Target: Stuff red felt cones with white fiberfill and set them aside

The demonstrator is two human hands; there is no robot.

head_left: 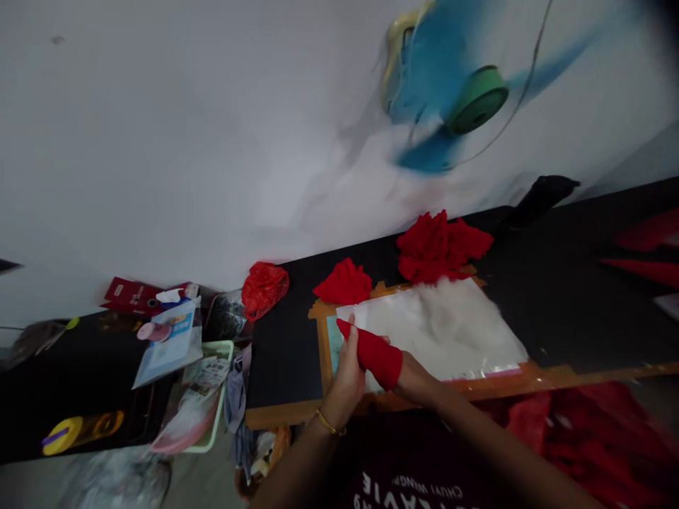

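A pointed red cloth piece (380, 355) is over my right hand (407, 373) like a sleeve, its tip toward the upper left. The fingers of that hand are hidden inside the cloth. My left hand (350, 367), with a gold bangle at the wrist, is closed around the narrow end of the cloth, thumb up. Under both hands lies a white sheet (498, 336) with a whitish fluffy patch on it, bordered by brown tape (325, 353). Just behind the sheet sit a small red cloth pile (347, 283) and a larger red cloth pile (440, 244).
A blurred blue fan (445, 78) spins on the wall above. On the black table (286, 353) are a red plastic bag (265, 288) and a black object (541, 201). Leftward stand a pale green basket (228, 360) and a yellow-capped bottle (79, 433). Red fabric (594, 438) lies below at right.
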